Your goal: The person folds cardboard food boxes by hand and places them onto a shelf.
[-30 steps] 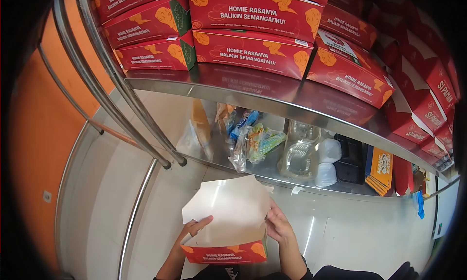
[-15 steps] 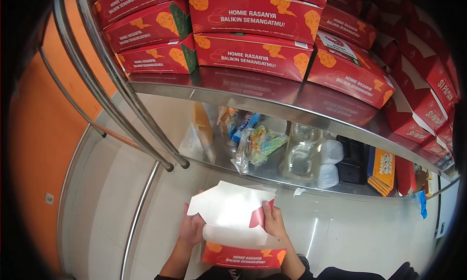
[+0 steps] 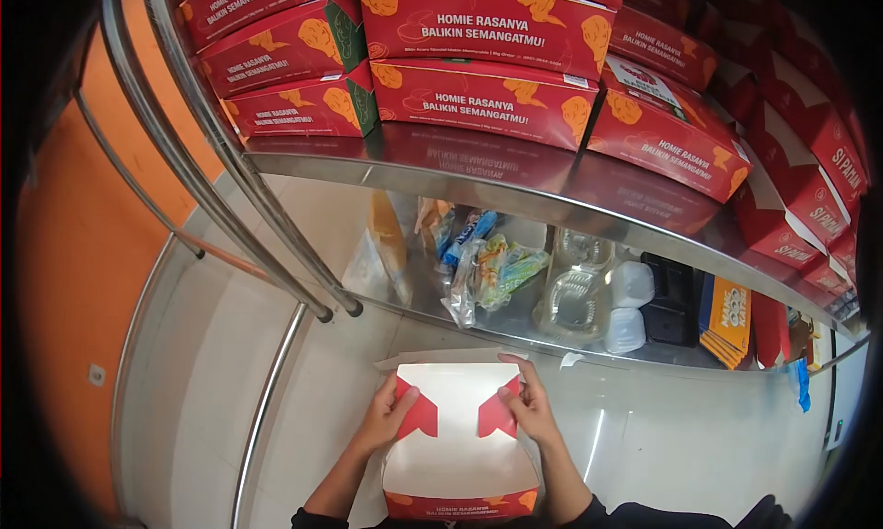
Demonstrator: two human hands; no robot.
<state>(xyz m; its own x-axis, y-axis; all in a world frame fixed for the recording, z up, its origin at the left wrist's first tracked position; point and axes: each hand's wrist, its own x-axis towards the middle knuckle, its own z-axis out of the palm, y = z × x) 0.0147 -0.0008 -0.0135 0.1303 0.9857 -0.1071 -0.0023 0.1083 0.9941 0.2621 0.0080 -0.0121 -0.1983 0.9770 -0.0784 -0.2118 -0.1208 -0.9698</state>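
Observation:
Between my hands is a partly folded cardboard food box (image 3: 460, 460), white inside, with a red printed panel at the end nearest me. Two red corner flaps lie folded inward against its white far wall. My left hand (image 3: 388, 413) grips the left far corner, thumb pressed on the left flap and fingers behind the wall. Opposite it, my right hand (image 3: 531, 408) holds the right far corner the same way, its thumb on the right flap. A loose white edge of card shows behind the far wall.
A steel shelf (image 3: 405, 175) ahead carries stacked red boxes (image 3: 487, 97). On the lower shelf are plastic packets (image 3: 506, 271), clear containers (image 3: 575, 304), white foam boxes (image 3: 630, 290), black trays (image 3: 669, 299) and orange cartons (image 3: 727, 322). Metal rails (image 3: 267, 409) stand at left.
The box has turned squarer to me and its far wall now stands up. Both corner flaps are now folded inward. My left hand has moved right, onto the left corner.

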